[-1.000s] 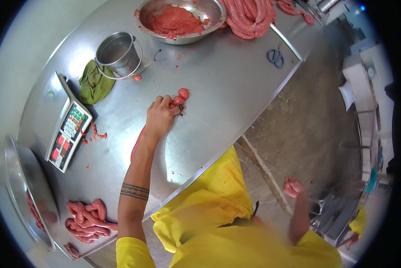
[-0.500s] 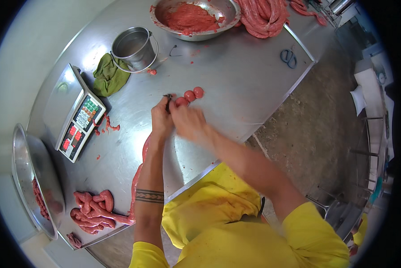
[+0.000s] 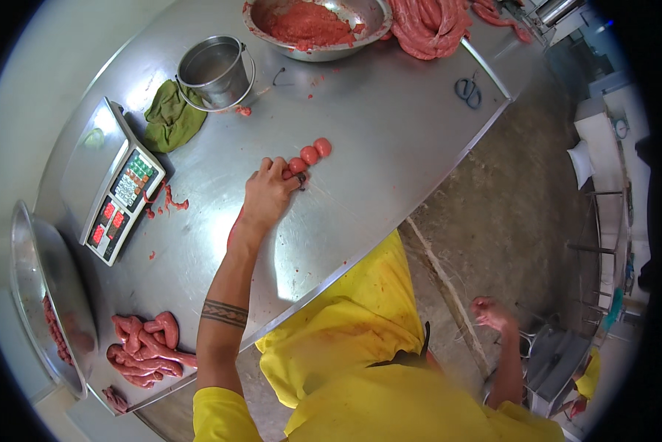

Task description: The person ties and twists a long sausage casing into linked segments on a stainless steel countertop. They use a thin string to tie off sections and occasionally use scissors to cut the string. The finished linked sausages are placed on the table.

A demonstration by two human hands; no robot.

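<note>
On the steel table, my left hand [image 3: 267,193] is closed over the near end of a short chain of round red sausage links [image 3: 309,155]. A dark bit of string [image 3: 300,179] shows by its fingertips, beside the nearest link. Most of the stuffed casing running back from that hand is hidden under my left forearm. The rest of the raw sausage [image 3: 145,351] lies heaped near the table's front left edge. Out to the right, past the table edge and above the floor, my right hand [image 3: 494,315] has its fingers curled together; whatever they hold is too small to make out.
A digital scale [image 3: 124,191], green cloth [image 3: 172,121] and metal pail [image 3: 217,77] stand at left. Farther back are a bowl of ground meat [image 3: 312,26], piled casing [image 3: 430,28] and scissors [image 3: 468,93]. A large steel basin [image 3: 29,250] stands far left.
My right hand has left the sausage links and swung far right, beyond the table edge. My left hand has turned over and now lies on the nearest link.
</note>
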